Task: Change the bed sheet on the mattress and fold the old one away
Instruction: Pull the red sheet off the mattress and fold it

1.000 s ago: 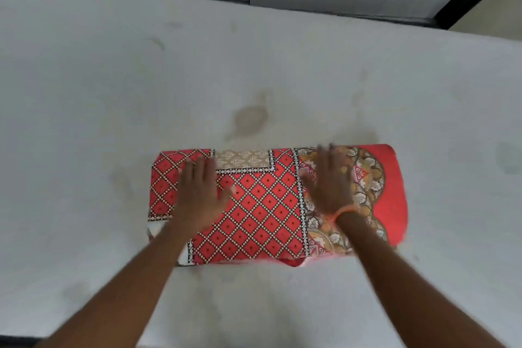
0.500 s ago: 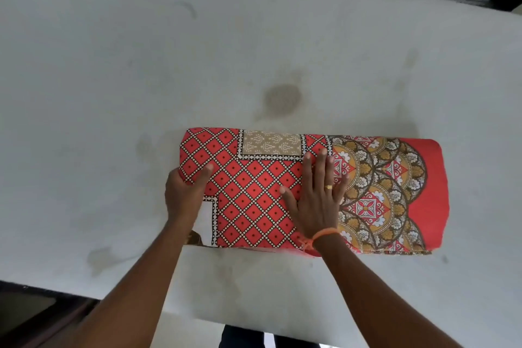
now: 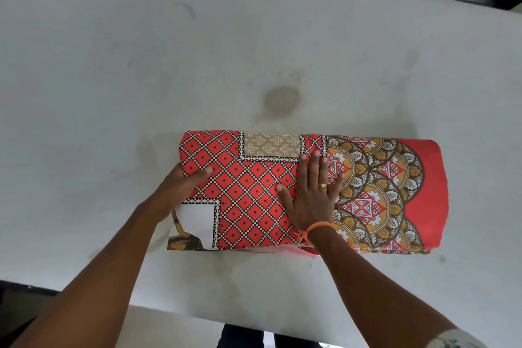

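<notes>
A bare white mattress, marked with faint grey stains, fills most of the view. On it, near the front edge, lies a folded red bed sheet printed with diamond lattice and gold scalloped medallions, a long flat rectangle. The right hand lies flat on the middle of the sheet, fingers straight and slightly spread, palm pressing down. The left hand grips the sheet's left end, thumb curled over the top, fingers hidden beneath. A thin gold ring sits on a right finger.
</notes>
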